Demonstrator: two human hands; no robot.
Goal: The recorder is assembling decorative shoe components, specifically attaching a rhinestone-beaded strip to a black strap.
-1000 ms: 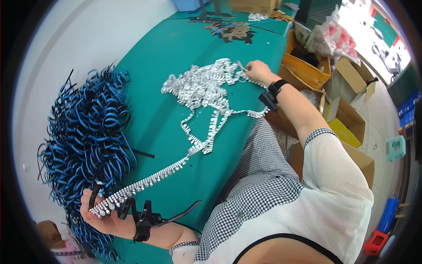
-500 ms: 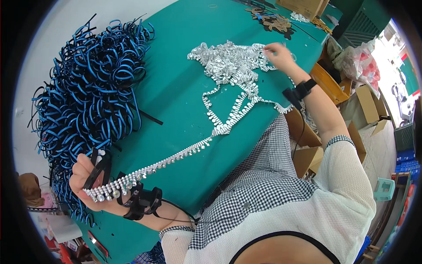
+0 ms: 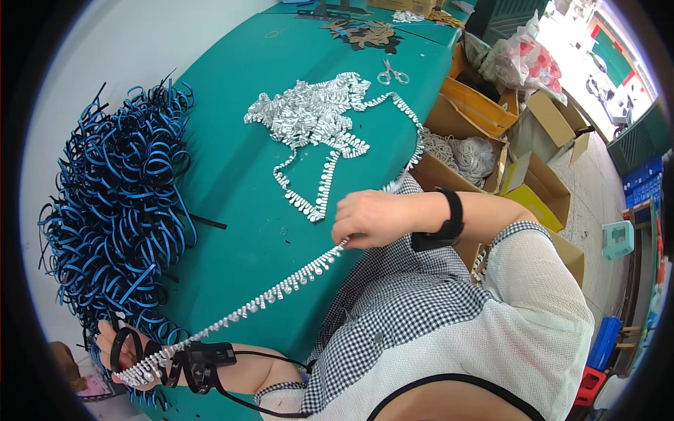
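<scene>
A long silver trim with small dangling drops [image 3: 281, 286] runs taut, on a slant, between my two hands over the green table. My right hand [image 3: 372, 219] is closed, pinching its upper end near the table's front edge. At the lower left, my left hand [image 3: 119, 352] is curled with the trim lying across it; straps and a black device on the wrist partly cover the fingers. Beyond the right hand lies a tangled heap of the same silver trim [image 3: 309, 112], a loop of it trailing toward me and another strand over the right edge.
A mass of blue-and-black curled strips [image 3: 126, 189] stands along the left side. Scissors [image 3: 392, 72] lie right of the heap, brown cut pieces [image 3: 365, 34] farther back. Right of the table are a yellow crate [image 3: 460, 91] and a cardboard box with coiled cord [image 3: 460, 158].
My right hand has come from the far side of the heap toward me and now grips the trim. My left hand has shifted lower. The view has turned, and the scissors now show fully.
</scene>
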